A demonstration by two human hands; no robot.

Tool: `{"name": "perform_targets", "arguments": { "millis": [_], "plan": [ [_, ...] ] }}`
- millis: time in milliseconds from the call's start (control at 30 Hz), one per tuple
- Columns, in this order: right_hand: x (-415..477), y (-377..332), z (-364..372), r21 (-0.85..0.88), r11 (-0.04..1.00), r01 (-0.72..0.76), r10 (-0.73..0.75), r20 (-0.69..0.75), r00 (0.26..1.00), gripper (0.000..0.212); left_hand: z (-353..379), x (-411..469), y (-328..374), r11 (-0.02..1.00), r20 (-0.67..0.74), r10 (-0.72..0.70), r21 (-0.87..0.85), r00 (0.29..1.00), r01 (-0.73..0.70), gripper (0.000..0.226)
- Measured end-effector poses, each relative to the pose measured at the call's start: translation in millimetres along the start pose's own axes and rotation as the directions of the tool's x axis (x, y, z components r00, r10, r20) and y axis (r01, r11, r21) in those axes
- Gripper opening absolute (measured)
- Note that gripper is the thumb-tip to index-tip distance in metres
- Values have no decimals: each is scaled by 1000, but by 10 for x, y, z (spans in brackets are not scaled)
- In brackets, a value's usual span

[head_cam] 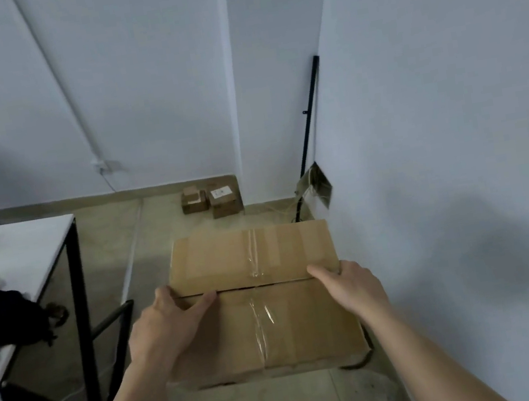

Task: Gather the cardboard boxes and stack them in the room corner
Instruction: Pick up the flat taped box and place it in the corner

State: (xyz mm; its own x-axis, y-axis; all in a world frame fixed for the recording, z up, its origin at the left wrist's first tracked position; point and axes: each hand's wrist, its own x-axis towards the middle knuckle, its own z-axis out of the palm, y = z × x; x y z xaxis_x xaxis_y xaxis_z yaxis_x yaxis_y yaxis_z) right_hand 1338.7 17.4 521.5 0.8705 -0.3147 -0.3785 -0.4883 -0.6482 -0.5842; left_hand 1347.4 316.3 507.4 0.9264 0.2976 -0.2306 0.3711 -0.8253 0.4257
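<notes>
A large cardboard box (255, 260), taped along its middle, is held in front of me above the floor. My left hand (168, 324) grips its left side with the fingers over the top flap seam. My right hand (351, 287) grips its right side the same way. Far ahead, several small cardboard boxes (211, 199) sit on the floor in the corner where the back wall meets a white pillar; one of them carries a white label (222, 192).
A white-topped table with a black frame (73, 263) stands at the left, with dark cloth on it. A black rod (310, 114) leans against the right wall. Cables and a wall opening (317, 185) lie near the right wall's base.
</notes>
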Motion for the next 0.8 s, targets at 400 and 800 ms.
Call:
{"name": "perform_targets", "arguments": {
  "millis": [400,800],
  "plan": [
    [1966,-1511,274,-30,999,-10,10,-17,1000,65,-320,2456,397,998,23,12,-66,1000,-10,79],
    [3961,-2647,415,-31,998,49,-47,71,996,65,-464,4435,999,994,2,-98,-58,995,98,84]
  ]
}}
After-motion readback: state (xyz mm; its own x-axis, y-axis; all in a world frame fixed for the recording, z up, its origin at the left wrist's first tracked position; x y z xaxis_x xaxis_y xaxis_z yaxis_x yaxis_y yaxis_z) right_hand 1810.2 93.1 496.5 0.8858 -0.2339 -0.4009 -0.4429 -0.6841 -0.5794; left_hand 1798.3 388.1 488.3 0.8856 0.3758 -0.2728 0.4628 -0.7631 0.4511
